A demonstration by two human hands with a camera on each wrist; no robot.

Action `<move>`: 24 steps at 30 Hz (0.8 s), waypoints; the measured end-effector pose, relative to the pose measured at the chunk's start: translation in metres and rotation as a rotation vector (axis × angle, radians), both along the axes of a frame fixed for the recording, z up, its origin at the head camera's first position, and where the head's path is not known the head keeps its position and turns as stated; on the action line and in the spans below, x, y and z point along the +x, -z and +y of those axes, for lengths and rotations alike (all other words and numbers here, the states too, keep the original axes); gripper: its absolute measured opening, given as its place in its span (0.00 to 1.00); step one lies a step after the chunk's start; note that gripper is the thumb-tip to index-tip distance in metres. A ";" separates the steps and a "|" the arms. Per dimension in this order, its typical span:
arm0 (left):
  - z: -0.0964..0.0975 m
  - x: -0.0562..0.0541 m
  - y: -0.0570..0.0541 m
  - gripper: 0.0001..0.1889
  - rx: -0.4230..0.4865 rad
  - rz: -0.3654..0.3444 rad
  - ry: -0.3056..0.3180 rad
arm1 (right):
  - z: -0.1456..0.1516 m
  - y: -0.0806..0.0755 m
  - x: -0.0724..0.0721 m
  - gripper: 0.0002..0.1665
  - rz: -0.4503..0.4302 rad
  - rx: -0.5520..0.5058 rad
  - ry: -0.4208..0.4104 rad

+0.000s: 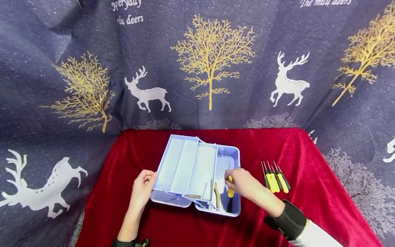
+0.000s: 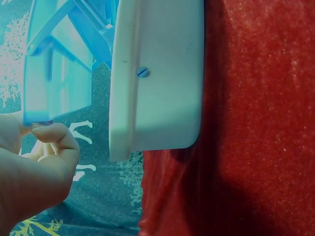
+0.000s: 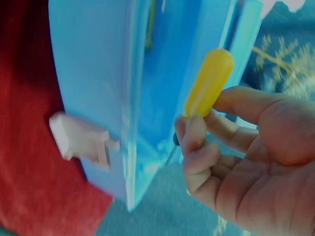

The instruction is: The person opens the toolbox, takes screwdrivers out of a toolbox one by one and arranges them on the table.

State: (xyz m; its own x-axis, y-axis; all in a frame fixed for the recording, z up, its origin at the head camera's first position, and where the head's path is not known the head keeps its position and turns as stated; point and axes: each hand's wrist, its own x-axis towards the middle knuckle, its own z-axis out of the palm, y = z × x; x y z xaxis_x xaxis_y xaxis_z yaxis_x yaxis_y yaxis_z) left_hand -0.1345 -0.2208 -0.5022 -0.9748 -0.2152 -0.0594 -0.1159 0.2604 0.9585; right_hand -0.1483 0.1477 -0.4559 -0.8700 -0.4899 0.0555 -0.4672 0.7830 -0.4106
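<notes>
A light-blue toolbox (image 1: 238,178) stands unfolded on red cloth, its divided tray (image 1: 176,161) swung out to the left. My left hand (image 1: 143,188) pinches that tray's outer edge between thumb and fingers; the left wrist view shows the grip at the tray's corner (image 2: 59,98). Over the deep right compartment, my right hand (image 1: 247,183) holds a screwdriver (image 3: 209,83) by its yellow handle, thumb on one side and fingers on the other. Its thin shaft points toward the far end of the box. The fingers cover part of the handle.
Yellow-and-black pliers handles (image 1: 217,196) lie in the deep compartment, beside a dark handle (image 1: 229,206). L-shaped hex keys (image 1: 204,190) rest in the middle tray. Several yellow-and-black screwdrivers (image 1: 274,181) lie in a row right of the box. A patterned curtain (image 1: 210,120) hangs behind.
</notes>
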 end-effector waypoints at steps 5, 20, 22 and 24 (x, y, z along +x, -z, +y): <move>0.000 0.000 0.000 0.11 0.012 0.003 -0.005 | 0.031 -0.013 -0.006 0.08 0.059 -0.019 0.070; -0.003 -0.002 0.004 0.11 0.031 -0.021 -0.008 | 0.145 0.006 -0.013 0.12 0.015 -0.070 0.344; -0.002 -0.002 0.003 0.11 0.026 -0.020 -0.004 | 0.161 0.016 -0.013 0.13 -0.033 -0.053 0.408; -0.002 -0.002 0.002 0.11 0.023 -0.016 0.001 | 0.177 0.027 -0.014 0.12 -0.072 -0.028 0.460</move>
